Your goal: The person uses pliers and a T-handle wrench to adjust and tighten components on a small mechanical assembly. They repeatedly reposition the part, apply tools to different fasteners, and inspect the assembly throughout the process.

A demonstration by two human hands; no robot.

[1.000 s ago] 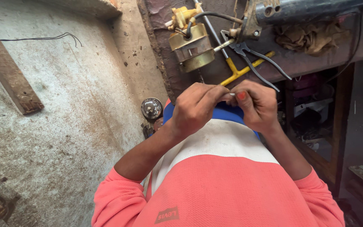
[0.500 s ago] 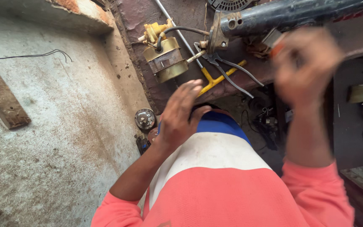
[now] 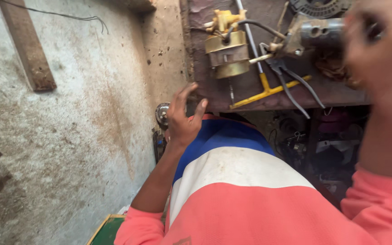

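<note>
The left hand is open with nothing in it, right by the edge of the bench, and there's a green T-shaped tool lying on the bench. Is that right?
Almost. The T-shaped tool on the bench is yellow, not green, as the head view shows. The rest holds: the left hand is open and empty, close to the bench edge.

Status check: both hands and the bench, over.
Left hand open, empty, by workbench edge. Right hand raised, blurred. Brass-coloured round part untouched.

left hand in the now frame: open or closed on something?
Open. The left hand has its fingers spread and slightly curled with nothing between them, held just below the workbench edge. The right hand is too blurred to tell.
</note>
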